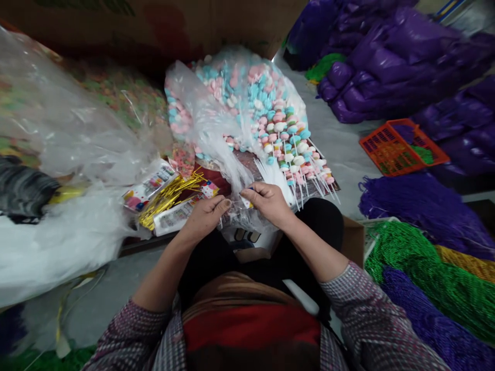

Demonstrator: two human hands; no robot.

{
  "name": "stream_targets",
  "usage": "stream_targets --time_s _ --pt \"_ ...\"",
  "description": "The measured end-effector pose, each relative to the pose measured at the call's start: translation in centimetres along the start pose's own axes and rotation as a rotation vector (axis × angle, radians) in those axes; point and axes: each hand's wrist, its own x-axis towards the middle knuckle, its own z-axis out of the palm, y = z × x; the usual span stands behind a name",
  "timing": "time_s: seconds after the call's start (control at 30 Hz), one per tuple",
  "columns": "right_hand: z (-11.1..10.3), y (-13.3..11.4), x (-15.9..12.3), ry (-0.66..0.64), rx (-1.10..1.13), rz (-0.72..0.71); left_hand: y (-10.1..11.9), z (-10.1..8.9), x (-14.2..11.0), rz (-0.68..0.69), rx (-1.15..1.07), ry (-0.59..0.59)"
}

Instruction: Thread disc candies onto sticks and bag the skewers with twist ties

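My left hand (211, 214) is closed in a pinch between thumb and fingers. Close beside it, my right hand (266, 202) pinches as well, and a piece of thin clear plastic, seemingly a small bag (238, 205), spans the gap. Blur hides its exact shape. Just past my right hand lie white sticks (273, 175) and several skewers of pink, blue and white candy (294, 147). Left of my left hand are gold twist ties (170, 198) on printed packets (174, 219). A large clear bag of loose pastel candy (232, 87) stands beyond.
Another big clear bag of green and orange candy (116, 103) fills the left. A cardboard box (154, 31) stands behind. To the right are purple plastic bags (402, 67), an orange basket (386, 149), and green bead strands (417, 257) beside purple ones (425, 211).
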Motion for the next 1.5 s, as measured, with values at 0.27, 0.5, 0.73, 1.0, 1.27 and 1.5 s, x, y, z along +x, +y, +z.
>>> stream_targets --time_s 0.27,0.5,0.73,1.0,1.27,1.5 --pt "-0.1 0.4 0.3 -0.059 0.196 0.071 -1.7 1.3 0.8 -0.037 -0.369 0.116" --pt "0.2 1.1 -0.4 0.036 0.146 0.111 -2.3 2.2 0.5 -0.001 -0.419 0.090" --pt "0.8 1.0 0.0 -0.001 0.440 0.127 -1.8 2.2 0.6 -0.007 -0.410 0.067" --pt "0.3 1.0 0.0 0.089 0.182 0.090 -2.5 2.0 0.6 -0.070 -0.560 0.131" --pt "0.7 0.9 0.1 0.026 0.181 0.098 -2.5 1.9 0.7 -0.054 -0.437 0.091" --pt "1.0 0.7 0.2 0.138 -0.165 -0.112 -2.4 3.1 0.9 -0.149 -0.550 0.185"
